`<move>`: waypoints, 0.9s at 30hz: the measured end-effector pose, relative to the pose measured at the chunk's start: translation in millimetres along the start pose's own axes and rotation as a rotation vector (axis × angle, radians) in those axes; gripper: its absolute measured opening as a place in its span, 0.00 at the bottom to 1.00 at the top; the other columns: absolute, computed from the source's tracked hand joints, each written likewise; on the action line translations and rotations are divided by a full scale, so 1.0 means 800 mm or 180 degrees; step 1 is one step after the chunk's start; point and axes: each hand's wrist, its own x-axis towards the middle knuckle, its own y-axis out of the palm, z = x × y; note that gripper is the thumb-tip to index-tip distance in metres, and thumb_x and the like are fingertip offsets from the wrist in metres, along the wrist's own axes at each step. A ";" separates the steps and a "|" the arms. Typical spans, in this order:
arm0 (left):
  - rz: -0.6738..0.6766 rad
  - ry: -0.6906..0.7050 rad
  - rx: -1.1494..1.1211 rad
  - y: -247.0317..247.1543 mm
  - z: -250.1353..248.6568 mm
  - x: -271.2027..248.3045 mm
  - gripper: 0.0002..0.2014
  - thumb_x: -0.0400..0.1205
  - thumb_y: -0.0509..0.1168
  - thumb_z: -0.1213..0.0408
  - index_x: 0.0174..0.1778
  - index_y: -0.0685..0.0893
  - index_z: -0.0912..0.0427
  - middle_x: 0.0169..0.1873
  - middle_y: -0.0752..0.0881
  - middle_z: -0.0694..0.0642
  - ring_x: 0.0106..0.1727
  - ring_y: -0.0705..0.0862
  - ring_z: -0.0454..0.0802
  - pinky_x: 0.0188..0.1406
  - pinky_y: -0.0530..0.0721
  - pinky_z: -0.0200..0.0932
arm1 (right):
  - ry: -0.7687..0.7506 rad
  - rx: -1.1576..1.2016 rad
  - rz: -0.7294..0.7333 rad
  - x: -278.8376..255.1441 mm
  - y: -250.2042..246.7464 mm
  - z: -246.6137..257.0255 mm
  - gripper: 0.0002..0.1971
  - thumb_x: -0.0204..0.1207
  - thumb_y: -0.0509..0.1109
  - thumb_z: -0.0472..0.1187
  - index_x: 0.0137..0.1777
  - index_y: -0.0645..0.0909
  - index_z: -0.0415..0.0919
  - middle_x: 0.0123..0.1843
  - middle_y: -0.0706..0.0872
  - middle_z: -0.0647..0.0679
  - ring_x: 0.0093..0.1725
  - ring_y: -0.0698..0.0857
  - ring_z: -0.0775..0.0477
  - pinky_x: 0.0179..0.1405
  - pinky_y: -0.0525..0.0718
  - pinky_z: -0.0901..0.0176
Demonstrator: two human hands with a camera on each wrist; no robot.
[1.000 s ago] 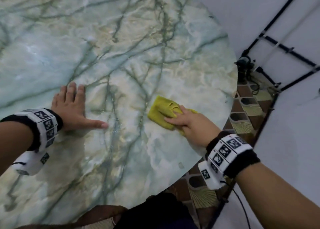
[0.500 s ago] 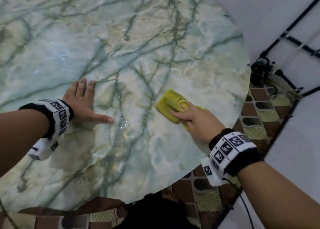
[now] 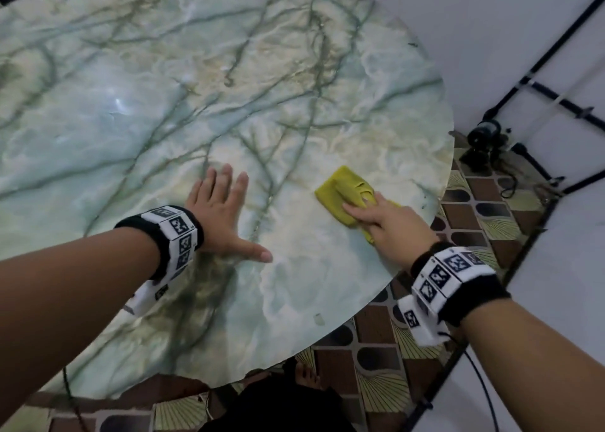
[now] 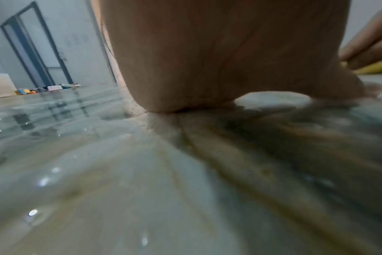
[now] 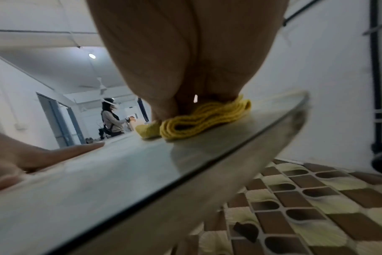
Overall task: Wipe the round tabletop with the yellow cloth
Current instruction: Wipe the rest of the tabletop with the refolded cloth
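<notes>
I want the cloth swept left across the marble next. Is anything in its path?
Yes. The left hand lies flat on the round tabletop, directly left of the yellow cloth that the right hand presses down. Bare marble lies between them; nothing else visible blocks the way.

the light is soft, dim indoor light. a pale glare patch sits on the glossy tabletop in the head view, and a ceiling lamp glows in the right wrist view. the left hand throws a soft shadow toward the near edge. both wrist views are blurred up close, smeared and bent at the borders; the head view curves at its edges.
</notes>
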 end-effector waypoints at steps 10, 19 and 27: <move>-0.0033 -0.0029 0.0038 0.006 0.003 0.002 0.84 0.43 0.52 0.03 0.85 0.20 0.47 0.85 0.20 0.57 0.87 0.23 0.62 0.88 0.32 0.64 | 0.0457 -0.0082 -0.0244 0.052 -0.025 -0.003 0.27 0.81 0.59 0.38 0.76 0.68 0.67 0.81 0.64 0.31 0.80 0.67 0.36 0.75 0.67 0.56; -0.0022 -0.0049 0.0064 0.003 0.002 0.003 0.84 0.43 0.52 0.03 0.84 0.19 0.47 0.85 0.20 0.57 0.87 0.22 0.62 0.88 0.34 0.65 | 0.0468 -0.0313 -0.0213 0.053 -0.046 -0.058 0.27 0.81 0.59 0.43 0.72 0.66 0.76 0.78 0.72 0.36 0.69 0.78 0.35 0.67 0.74 0.55; 0.0016 -0.0044 0.0059 0.007 0.004 0.004 0.84 0.43 0.52 0.03 0.83 0.17 0.46 0.85 0.19 0.57 0.86 0.21 0.62 0.88 0.32 0.65 | 0.0322 -0.0081 0.0013 0.015 -0.018 -0.029 0.28 0.80 0.60 0.40 0.74 0.67 0.72 0.82 0.61 0.33 0.76 0.74 0.38 0.72 0.72 0.55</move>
